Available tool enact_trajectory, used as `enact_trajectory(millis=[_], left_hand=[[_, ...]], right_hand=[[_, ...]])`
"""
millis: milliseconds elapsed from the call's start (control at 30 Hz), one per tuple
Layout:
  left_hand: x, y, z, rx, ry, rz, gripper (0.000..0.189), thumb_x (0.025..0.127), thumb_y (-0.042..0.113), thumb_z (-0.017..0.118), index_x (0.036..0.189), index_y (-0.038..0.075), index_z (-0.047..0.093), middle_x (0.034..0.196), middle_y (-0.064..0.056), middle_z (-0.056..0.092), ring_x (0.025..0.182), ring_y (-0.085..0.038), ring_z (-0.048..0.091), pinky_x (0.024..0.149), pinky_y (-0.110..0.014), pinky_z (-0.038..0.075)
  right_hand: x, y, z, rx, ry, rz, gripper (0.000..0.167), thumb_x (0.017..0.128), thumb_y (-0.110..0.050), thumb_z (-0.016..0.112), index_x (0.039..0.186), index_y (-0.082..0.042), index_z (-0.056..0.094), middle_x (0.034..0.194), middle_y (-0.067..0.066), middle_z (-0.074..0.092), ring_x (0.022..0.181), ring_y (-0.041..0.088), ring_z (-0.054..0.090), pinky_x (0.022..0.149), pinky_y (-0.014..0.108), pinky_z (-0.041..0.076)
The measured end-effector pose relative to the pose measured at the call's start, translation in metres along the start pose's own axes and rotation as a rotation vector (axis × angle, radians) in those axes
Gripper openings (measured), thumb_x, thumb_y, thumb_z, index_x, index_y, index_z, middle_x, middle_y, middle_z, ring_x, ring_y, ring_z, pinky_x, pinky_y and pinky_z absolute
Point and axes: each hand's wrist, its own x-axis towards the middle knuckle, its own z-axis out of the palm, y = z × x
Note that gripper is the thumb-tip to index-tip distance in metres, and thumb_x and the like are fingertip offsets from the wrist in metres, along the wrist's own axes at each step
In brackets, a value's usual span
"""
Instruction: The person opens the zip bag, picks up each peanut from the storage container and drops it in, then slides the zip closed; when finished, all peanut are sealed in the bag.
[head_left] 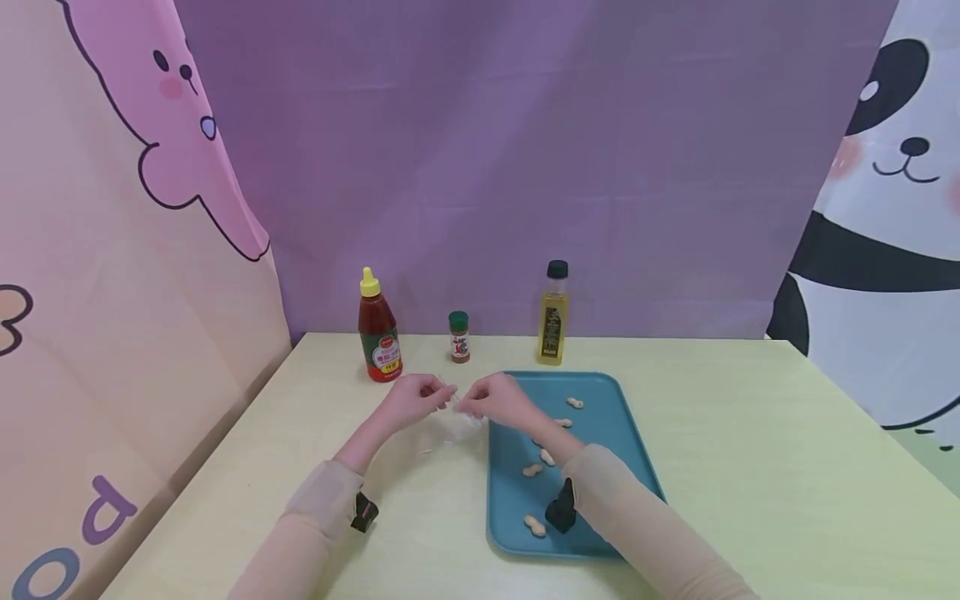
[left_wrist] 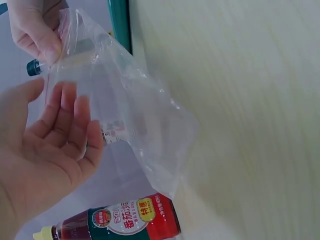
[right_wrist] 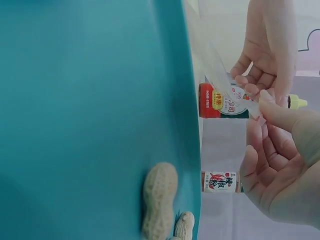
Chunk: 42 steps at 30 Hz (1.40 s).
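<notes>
A clear plastic bag (left_wrist: pixel 155 115) with a reddish line along its edge hangs between the two hands, over the table left of the tray. My right hand (head_left: pixel 504 402) pinches its upper corner between thumb and forefinger. Close by, my left hand (head_left: pixel 411 402) is at the same edge. In the left wrist view, its thumb and fingertips stand apart on either side of that edge, the other fingers loosely bent. A blue tray (head_left: pixel 577 540) lies under my right forearm. Several peanuts (head_left: pixel 535 526) in their shells are spread on it, some partly hidden by the arm.
Behind the hands stand a ketchup bottle (head_left: pixel 380 333) with a yellow nozzle, a small green-capped seasoning jar (head_left: pixel 460 337) and a dark-capped oil bottle (head_left: pixel 553 321). The pale table (head_left: pixel 750 433) extends right of the tray. A purple curtain (head_left: pixel 487 208) hangs behind.
</notes>
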Motion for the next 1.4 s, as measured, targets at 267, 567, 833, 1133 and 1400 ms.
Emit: enact_trajectory(millis=[267,567,833,1133,1400], left_hand=[[-0.002,-0.001,-0.003,-0.009,-0.083,0.049,0.016,0.091,0.029,0.062,0.096,0.016,0.070,0.087,0.002,0.068,0.080,-0.012,0.060,0.075,-0.027,0.053],[-0.008,0.006,-0.010,-0.030,-0.116,0.093,0.015,0.093,0.023,0.058,0.097,0.011,0.066,0.088,-0.002,0.066,0.079,-0.013,0.062,0.080,-0.031,0.053],[-0.013,0.002,-0.011,-0.031,-0.114,0.057,0.013,0.095,0.018,0.053,0.091,0.008,0.061,0.085,-0.002,0.064,0.076,-0.012,0.061,0.081,-0.033,0.051],[-0.012,0.008,-0.013,-0.083,-0.076,-0.012,0.018,0.091,0.018,0.060,0.084,0.001,0.060,0.091,-0.011,0.067,0.070,-0.013,0.064,0.073,-0.029,0.056],[-0.012,0.010,-0.015,-0.096,-0.067,0.000,0.016,0.091,0.019,0.061,0.080,0.008,0.057,0.087,-0.010,0.064,0.063,-0.014,0.061,0.068,-0.027,0.055]], right_hand=[[0.000,0.001,-0.001,0.014,-0.008,-0.009,0.017,0.084,-0.026,0.070,0.080,-0.010,0.072,0.068,0.001,0.064,0.065,0.013,0.054,0.056,0.023,0.042],[0.001,0.003,0.001,0.081,-0.028,-0.044,0.023,0.092,-0.020,0.060,0.095,0.002,0.068,0.075,0.005,0.067,0.066,0.011,0.059,0.061,0.023,0.048],[0.001,0.007,-0.006,0.101,0.036,0.026,0.022,0.093,-0.019,0.059,0.090,0.001,0.067,0.069,0.004,0.067,0.066,0.024,0.065,0.057,0.034,0.055],[-0.003,0.004,-0.011,0.118,-0.038,0.052,0.022,0.090,-0.013,0.058,0.107,-0.003,0.068,0.080,0.013,0.071,0.055,0.015,0.060,0.056,0.037,0.056],[-0.004,0.003,-0.010,0.085,-0.083,0.070,0.019,0.089,-0.021,0.064,0.093,-0.004,0.072,0.082,0.010,0.071,0.065,0.022,0.066,0.055,0.033,0.056]])
